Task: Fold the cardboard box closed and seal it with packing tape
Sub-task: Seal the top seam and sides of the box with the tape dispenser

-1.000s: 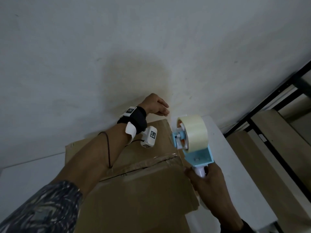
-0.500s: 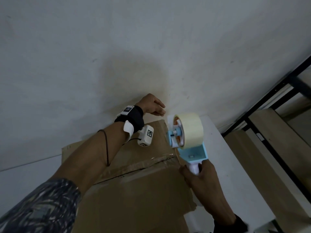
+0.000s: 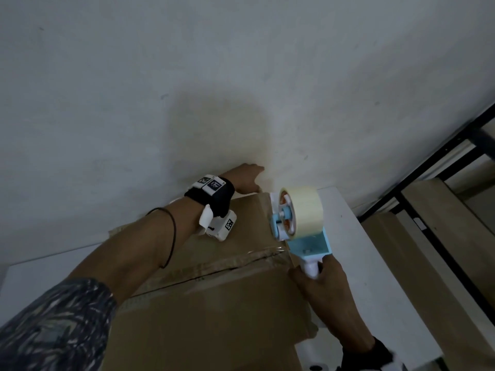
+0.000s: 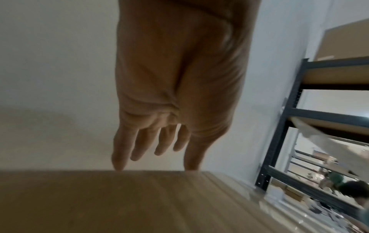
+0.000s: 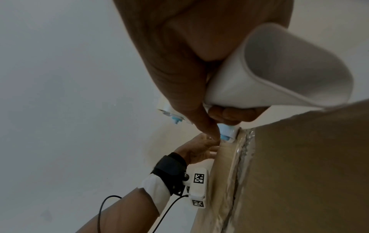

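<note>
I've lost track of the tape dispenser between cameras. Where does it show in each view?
Head: tape dispenser right of centre, at the right end of the box's seam, its handle in the right hand.
Left wrist: not in it; only the left hand at the box's far edge.
Right wrist: white handle upper right, blue body just below centre.
Shared landmark: the box's top.

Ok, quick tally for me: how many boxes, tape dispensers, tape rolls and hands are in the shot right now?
Cardboard box: 1
Tape dispenser: 1
Tape roll: 1
Hands: 2, the left hand at the box's far edge and the right hand gripping the dispenser's handle
Total: 5
</note>
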